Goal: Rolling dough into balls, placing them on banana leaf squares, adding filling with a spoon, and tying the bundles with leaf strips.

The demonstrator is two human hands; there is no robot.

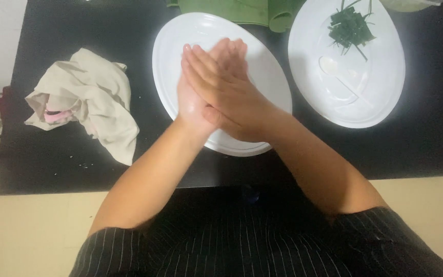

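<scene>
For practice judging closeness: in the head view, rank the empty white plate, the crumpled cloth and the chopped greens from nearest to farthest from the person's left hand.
1. Empty white plate, directly under the left hand.
2. Crumpled cloth, to the left on the dark table.
3. Chopped greens, on the far right plate.

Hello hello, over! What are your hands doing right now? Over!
Left hand and right hand pressed palm to palm, grip on nothing. Both above the empty white plate. Crumpled cloth off to the left, apart.
</scene>
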